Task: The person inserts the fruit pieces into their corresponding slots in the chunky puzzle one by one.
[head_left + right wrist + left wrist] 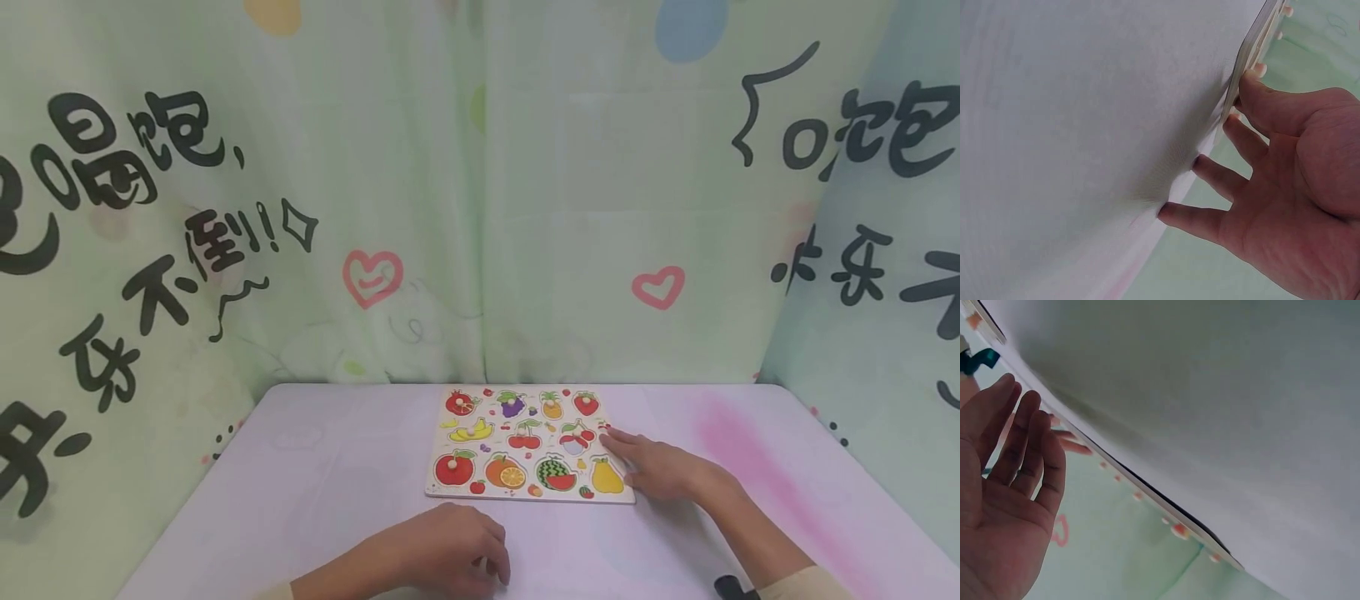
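Note:
A wooden peg puzzle board (491, 493) with several fruit pictures and small knobs lies flat on the table. My right hand (667, 467) is at its right side, fingertips against the edge. In the right wrist view the thumb (1263, 100) presses the board's side edge (1244, 59). The other fingers (1197, 222) are spread fairly straight, with two tips denting the white cloth. Nearer the front, my left hand (453, 550) hovers apart from the board with loosely bent fingers. Its palm (1004, 531) is bare in the left wrist view, holding nothing.
The table (315, 467) is covered with a pale cloth, with a pink patch (757, 458) at right. Printed curtains (562, 208) hang behind it and along both sides. A dark object (731, 587) sits by the right sleeve.

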`<state>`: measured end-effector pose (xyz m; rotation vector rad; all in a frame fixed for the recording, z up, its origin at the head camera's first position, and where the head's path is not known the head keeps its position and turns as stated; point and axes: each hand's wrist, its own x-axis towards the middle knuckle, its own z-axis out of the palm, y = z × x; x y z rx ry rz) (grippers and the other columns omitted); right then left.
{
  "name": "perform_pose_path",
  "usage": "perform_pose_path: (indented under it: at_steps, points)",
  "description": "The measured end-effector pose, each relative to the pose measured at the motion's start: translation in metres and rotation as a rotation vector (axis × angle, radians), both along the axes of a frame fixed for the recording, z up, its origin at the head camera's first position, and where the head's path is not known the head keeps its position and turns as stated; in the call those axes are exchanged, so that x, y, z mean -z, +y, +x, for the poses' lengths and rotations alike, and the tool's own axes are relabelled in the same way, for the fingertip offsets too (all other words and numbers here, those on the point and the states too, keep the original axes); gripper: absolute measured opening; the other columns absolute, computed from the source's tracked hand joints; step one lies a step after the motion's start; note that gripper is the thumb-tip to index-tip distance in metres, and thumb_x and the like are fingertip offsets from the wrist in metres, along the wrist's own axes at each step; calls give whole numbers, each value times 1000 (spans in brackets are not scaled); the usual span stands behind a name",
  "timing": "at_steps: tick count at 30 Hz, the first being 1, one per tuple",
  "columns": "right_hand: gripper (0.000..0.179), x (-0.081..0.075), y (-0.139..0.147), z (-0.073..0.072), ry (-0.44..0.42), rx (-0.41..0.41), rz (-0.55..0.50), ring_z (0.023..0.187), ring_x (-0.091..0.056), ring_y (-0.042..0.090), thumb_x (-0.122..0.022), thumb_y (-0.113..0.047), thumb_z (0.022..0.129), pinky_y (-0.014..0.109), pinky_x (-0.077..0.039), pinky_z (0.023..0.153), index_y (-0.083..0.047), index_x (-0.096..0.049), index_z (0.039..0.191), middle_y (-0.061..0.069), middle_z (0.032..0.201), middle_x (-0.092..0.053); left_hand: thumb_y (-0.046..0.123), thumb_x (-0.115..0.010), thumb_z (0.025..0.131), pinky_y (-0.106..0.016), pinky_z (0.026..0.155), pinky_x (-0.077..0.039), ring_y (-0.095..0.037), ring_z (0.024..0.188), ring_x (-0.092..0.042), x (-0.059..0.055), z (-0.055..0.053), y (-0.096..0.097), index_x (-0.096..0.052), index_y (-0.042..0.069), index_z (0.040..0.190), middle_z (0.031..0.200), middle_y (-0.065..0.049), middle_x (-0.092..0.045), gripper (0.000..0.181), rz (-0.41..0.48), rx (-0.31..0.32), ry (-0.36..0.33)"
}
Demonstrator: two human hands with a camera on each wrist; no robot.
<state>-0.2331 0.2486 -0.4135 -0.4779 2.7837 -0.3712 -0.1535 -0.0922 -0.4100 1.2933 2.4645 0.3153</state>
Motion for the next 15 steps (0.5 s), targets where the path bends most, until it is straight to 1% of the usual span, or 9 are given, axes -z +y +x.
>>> perform_pose_path:
  at_steps: [4,6,8,11,15]
  points:
    - [66,-2,0,0,8,-11,2,147,-37,54,-68,-14,97,72,-37,110,-9,-43,158,21,166,-35,24,-76,96,-11,78,-49,9,82,-58,-1,9,6,-80,29,113,93,21,-69,18,-33,2,-83]
    - [66,-2,0,0,7,-10,3,147,-36,54,-68,-14,97,72,-37,111,-9,-43,158,20,166,-35,24,-76,96,-10,80,-50,9,85,-59,-2,13,7,-79,29,117,97,21,-70,22,-48,19,-88]
    - [66,-3,0,1,4,-11,2,147,-36,54,-68,-15,97,72,-37,111,-9,-43,158,21,166,-34,24,-76,96,-10,80,-49,9,84,-59,-3,16,8,-78,28,119,97,21,-70,23,-56,38,-91]
    - [66,-3,0,1,-3,-9,-2,148,-35,54,-68,-15,97,73,-36,111,-9,-43,158,21,166,-34,27,-75,97,-6,79,-48,10,80,-58,-4,20,9,-78,25,119,93,20,-68,23,-54,89,-82]
    - [66,-3,-1,1,-4,-9,0,148,-34,55,-68,-15,97,74,-35,111,-9,-43,158,21,166,-34,31,-71,100,-4,75,-45,11,73,-55,-4,28,12,-79,24,115,85,21,-64,19,-50,137,-77]
